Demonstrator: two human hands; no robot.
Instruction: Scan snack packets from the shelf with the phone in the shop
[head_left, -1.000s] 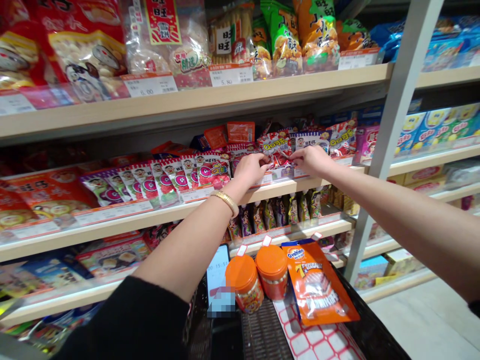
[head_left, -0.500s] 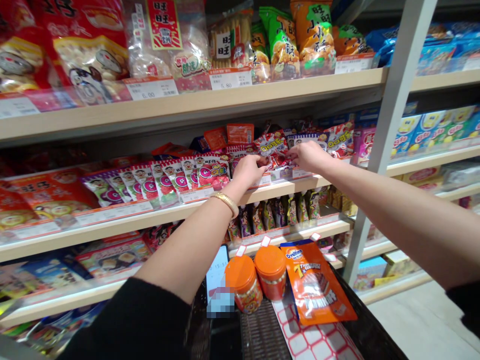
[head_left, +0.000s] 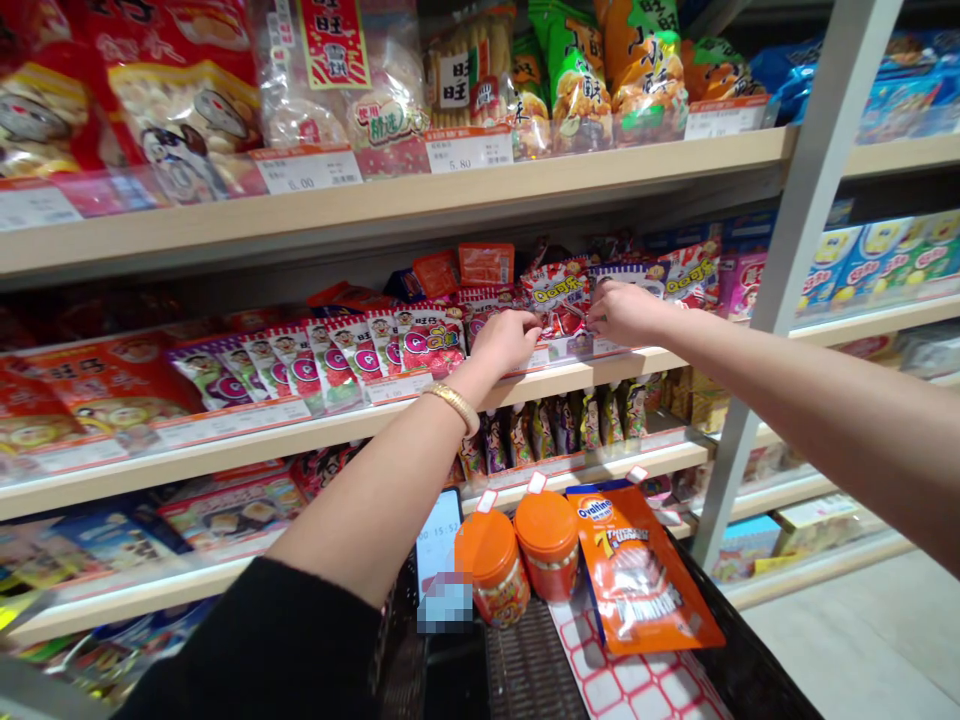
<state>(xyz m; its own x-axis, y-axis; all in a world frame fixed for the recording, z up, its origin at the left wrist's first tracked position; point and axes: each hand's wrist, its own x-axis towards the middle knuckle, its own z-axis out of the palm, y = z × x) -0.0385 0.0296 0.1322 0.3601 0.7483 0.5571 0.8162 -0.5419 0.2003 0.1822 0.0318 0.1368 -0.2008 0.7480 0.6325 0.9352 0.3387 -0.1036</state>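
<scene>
A red and white gummy candy packet (head_left: 556, 298) with yellow lettering stands in the row on the middle shelf, between my two hands. My left hand (head_left: 507, 342), with a gold bracelet at the wrist, closes its fingers at the packet's left edge. At the right edge, my right hand (head_left: 628, 314) is closed too, its fingertips pinching the side. Behind my right hand is a white packet with a purple striped top (head_left: 637, 275). A similar red packet (head_left: 690, 275) leans to its right. Pink gummy packets (head_left: 431, 340) line up left of my left hand.
Below my arms is a dark basket (head_left: 517, 665) holding two orange-lidded jars (head_left: 491, 570) (head_left: 547, 545), an orange Ovaltine pouch (head_left: 645, 570) and a phone (head_left: 439, 545). The upper shelf edge (head_left: 420, 200) runs above my hands. A grey shelf post (head_left: 810, 210) stands at right.
The red candy packet now stands more upright, its front fuller in view. My hands have drawn slightly apart at its sides. The whole view has shifted a little.
</scene>
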